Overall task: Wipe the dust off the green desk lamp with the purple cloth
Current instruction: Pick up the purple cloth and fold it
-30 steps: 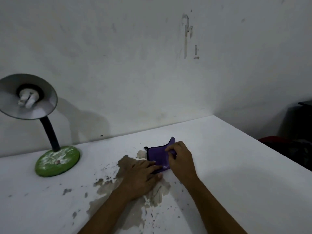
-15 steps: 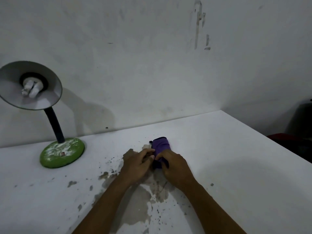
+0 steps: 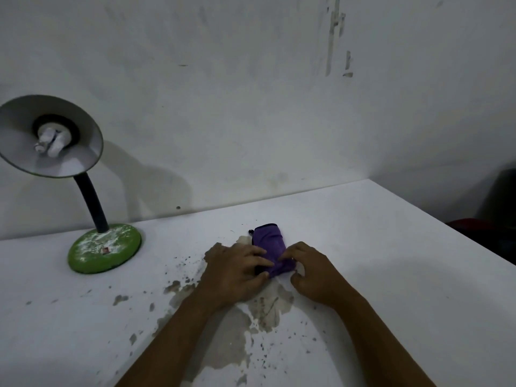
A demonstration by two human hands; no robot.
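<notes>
purple cloth (image 3: 270,247) folded narrow, dark-edged, pinched by left hand (image 3: 237,270) and right hand (image 3: 312,270).

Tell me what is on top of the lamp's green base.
White dust lies in patches over the green base, with a small red mark near its middle. The black neck rises from its back edge. Nothing covers it.

Head view, downward over table (image 3: 391,275)

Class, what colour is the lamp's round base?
Green, dusted with white powder: the base, best seen in the head view.
</notes>
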